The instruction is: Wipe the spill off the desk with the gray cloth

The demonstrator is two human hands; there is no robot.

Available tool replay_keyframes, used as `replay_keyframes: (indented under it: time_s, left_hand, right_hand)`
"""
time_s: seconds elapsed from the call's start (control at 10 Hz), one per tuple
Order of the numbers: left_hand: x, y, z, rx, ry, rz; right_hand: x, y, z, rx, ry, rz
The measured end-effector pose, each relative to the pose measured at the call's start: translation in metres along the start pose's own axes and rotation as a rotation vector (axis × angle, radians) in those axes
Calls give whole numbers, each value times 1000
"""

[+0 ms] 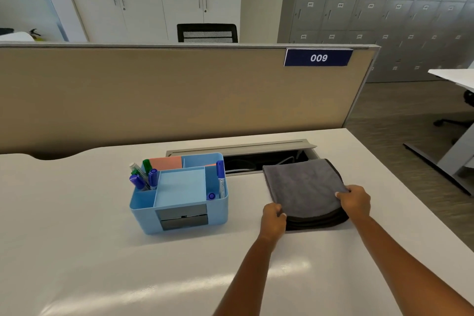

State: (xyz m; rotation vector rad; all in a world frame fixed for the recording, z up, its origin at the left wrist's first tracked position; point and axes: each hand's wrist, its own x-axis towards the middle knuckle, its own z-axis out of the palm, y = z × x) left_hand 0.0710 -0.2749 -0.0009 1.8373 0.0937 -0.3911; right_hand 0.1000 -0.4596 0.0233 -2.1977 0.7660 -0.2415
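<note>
Your left hand (274, 215) and right hand (355, 201) pinch the folded gray cloth's (304, 187) near corners, likely to lift it; it lies on the bench (77, 238) right of the blue organizer (179, 195). No spill visible.

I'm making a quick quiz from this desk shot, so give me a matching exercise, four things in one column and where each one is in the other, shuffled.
Things:
1. gray cloth
2. blue organizer
3. left hand
4. right hand

Places:
A. gripping the cloth's right edge
B. left of the cloth, holding markers
C. folded on the desk, its far edge over the open cable tray
D. gripping the cloth's near left corner

Pairs: 1-C, 2-B, 3-D, 4-A
</note>
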Motion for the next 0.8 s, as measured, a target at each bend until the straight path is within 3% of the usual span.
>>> replay_keyframes:
  time_s: [0.2, 0.4, 0.5, 0.6, 0.7, 0.8]
  left_hand:
    - [2, 4, 15, 142, -99, 54]
    - [-4, -8, 14, 680, -71, 242]
    - [-11, -18, 10, 873, -21, 333]
    - [-20, -30, -1, 968, -21, 314]
    - [-33, -47, -24, 998, 70, 236]
    - [-52, -55, -51, 955, 382, 329]
  right_hand:
    - [6, 3, -10, -158, 38, -26]
    - [-13, 15, 3, -471, -40, -65]
    - [-25, 20, 13, -523, 59, -301]
    - [-38, 27, 30, -614, -34, -421]
    - [-49, 29, 40, -790, -184, -361]
    - [-64, 20, 48, -671, -80, -533]
